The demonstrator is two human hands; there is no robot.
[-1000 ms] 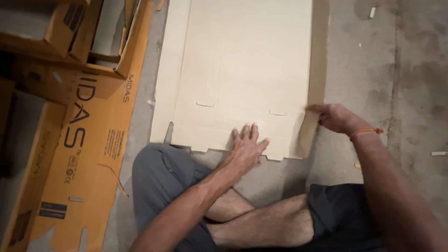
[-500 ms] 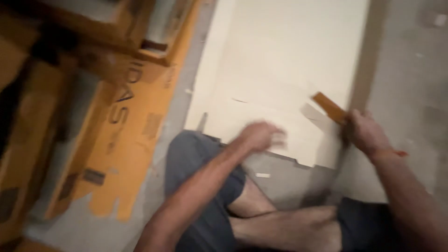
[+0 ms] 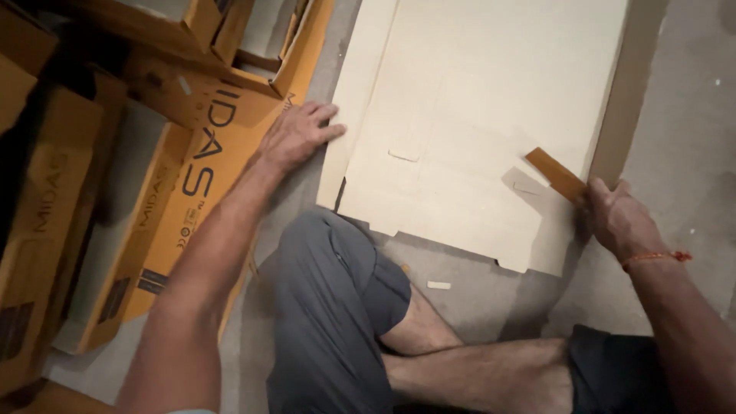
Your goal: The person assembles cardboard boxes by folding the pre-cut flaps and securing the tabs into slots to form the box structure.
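Now the left hand [image 3: 295, 136] lies flat with its fingers [image 3: 328, 132] spread, the tips touching the left edge of the pale flattened cardboard sheet [image 3: 475, 115] and the palm over the orange printed carton [image 3: 192, 184] beside it. Half a second ago this hand was a blur near the sheet's lower edge by the knee; it has since swung out to the left. The right hand [image 3: 617, 218] has its fingers curled together around the lower end of a narrow brown cardboard flap [image 3: 556, 174], which stands up tilted from the sheet's right side and throws a shadow on the pale surface. That flap was already raised half a second ago, while a second ago it lay lower at the sheet's edge. A thin orange thread bracelet [image 3: 657, 258] circles the right wrist.

Outward, the sheet lies on the grey concrete floor [image 3: 682, 100], its near edge just past the person's crossed legs in grey shorts [image 3: 330, 307]. A small white scrap [image 3: 438, 285] rests on the floor between knee and sheet. To the left, flattened orange cartons with dark lettering and small dark label blocks overlap, and folded brown boxes [image 3: 153, 31] are stacked at the upper left.
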